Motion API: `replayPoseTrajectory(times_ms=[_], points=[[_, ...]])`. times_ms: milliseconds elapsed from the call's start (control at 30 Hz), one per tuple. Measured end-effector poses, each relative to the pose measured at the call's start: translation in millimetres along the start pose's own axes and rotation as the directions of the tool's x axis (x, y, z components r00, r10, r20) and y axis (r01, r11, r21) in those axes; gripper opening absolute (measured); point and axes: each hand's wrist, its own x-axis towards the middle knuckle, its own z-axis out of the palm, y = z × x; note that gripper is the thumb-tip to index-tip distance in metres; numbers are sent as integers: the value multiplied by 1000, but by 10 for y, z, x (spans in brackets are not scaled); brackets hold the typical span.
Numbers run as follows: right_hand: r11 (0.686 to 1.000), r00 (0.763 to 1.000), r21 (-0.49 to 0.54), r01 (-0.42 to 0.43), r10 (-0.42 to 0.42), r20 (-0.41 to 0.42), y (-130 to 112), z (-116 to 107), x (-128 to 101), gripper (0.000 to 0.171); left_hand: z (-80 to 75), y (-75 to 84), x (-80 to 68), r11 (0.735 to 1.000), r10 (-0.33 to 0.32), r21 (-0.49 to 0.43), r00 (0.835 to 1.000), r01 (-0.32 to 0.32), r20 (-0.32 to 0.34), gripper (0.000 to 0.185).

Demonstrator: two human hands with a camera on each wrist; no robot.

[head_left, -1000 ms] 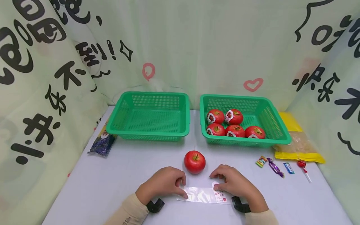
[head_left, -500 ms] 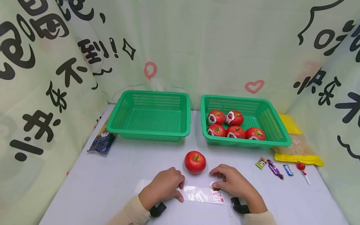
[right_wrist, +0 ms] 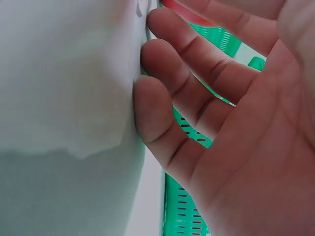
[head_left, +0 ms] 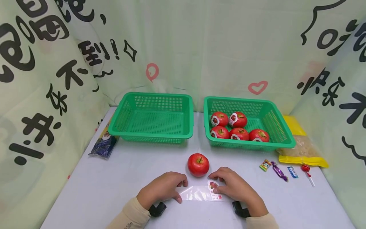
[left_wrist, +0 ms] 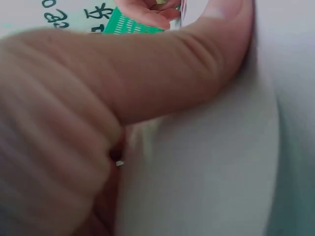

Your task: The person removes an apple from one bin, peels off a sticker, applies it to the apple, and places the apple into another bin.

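Observation:
A glossy clear strip (head_left: 195, 193) runs between the hands in the head view, bearing a white sticker with red print (head_left: 213, 188) near its right end. My left hand (head_left: 163, 188) pinches the strip's left part; in the left wrist view the thumb (left_wrist: 197, 64) lies across its pale surface. My right hand (head_left: 235, 190) holds the sticker end, its thumb lying over the sticker. The right wrist view shows the fingers of that hand (right_wrist: 231, 103) bent, their tips against a pale surface; its thumb is hidden there. A red apple (head_left: 198, 165) without a visible sticker stands just beyond the strip.
Behind, an empty green basket (head_left: 160, 136) stands left of a green basket (head_left: 251, 144) holding several stickered apples (head_left: 239, 134). Wrapped sweets (head_left: 278, 171) and a lollipop (head_left: 306, 169) lie at right, near a yellow packet (head_left: 303, 146). A dark packet (head_left: 104, 144) lies at left.
The strip and its sticker have shifted up and slightly left, towards the apple. The left hand first slid right, then back left; the right hand moved slightly left. The apple stayed put.

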Motion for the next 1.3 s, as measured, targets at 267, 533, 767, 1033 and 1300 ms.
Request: replayPoseTrajectory(times_ms=[267, 533, 767, 1033, 1300], points=[[1000, 999, -16, -11, 11, 43, -53, 13, 6, 36, -12, 15, -9, 999, 38, 3, 999, -38, 30, 44], [998, 1000, -52, 17, -16, 10, -77, 48, 17, 17, -15, 9, 2, 1000, 21, -16, 999, -21, 45, 44], [998, 999, -58, 34, -36, -33, -28, 63, 29, 20, 17, -46, 20, 999, 31, -15, 999, -30, 43, 56], [995, 998, 90, 45, -42, -36, 45, -14, -40, 13, 10, -61, 9, 998, 53, 20, 997, -54, 52, 48], [931, 974, 322, 170, -108, -201, 131, -135, -128, 8, 13, -68, 22, 999, 44, 10, 997, -45, 66, 47]])
